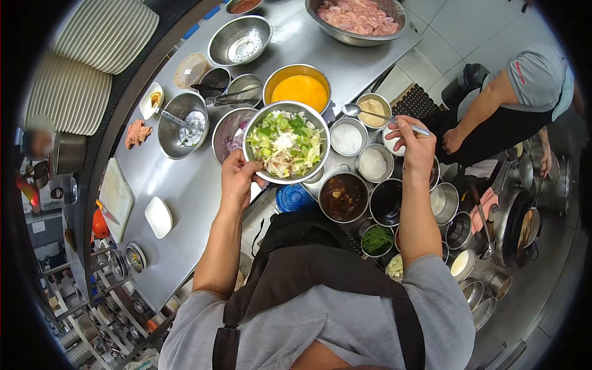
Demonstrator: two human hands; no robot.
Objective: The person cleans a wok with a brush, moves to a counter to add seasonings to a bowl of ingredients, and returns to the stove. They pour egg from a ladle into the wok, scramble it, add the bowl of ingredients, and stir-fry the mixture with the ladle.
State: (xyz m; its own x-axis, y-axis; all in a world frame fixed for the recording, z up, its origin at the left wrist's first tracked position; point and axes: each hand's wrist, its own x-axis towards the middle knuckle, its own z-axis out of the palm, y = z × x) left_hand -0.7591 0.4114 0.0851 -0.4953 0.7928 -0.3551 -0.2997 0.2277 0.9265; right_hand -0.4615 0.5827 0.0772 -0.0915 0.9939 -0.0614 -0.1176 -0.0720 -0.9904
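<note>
My left hand (pixel 239 177) grips the rim of a metal bowl (pixel 248 152), thumb over the edge. In the bowl are chopped green and pale vegetables (pixel 290 151) with a small heap of white powder on top. My right hand (pixel 414 145) is closed round the handle of a metal spoon (pixel 385 116). The spoon's head hangs over a tub of pale beige powder (pixel 372 112). Nearby stand a container of white granules (pixel 347 137) and another of white powder (pixel 373 163). Behind the bowl is a pot of orange-yellow liquid (pixel 300 89).
A co-worker (pixel 499 92) stands at the right, near a wok (pixel 518 228). Pots of dark sauce (pixel 343 196) and cut green stalks (pixel 377 239) crowd below my right arm. A knife (pixel 108 211) lies on a cutting board (pixel 116 191) at left. A basin of raw meat (pixel 357 17) stands at the back.
</note>
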